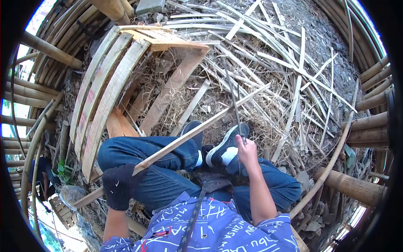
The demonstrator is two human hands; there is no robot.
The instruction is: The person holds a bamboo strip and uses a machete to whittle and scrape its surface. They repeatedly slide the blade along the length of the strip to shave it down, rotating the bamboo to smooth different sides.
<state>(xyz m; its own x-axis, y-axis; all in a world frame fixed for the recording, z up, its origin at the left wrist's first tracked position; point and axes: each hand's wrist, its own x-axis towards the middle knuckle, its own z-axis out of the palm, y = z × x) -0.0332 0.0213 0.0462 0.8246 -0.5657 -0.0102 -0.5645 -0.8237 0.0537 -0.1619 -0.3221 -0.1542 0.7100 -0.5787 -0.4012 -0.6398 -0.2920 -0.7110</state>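
Head view shows my gloved left hand (119, 187) closed round a slender bamboo strip (189, 135), which slants beyond its fingers to cross the long thin blade (231, 90) held in my bare right hand's (247, 152) curled fingers.

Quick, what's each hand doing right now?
Left hand: gloved, closed around a long wooden strip.
Right hand: bare, closed on the handle of a long-bladed knife.
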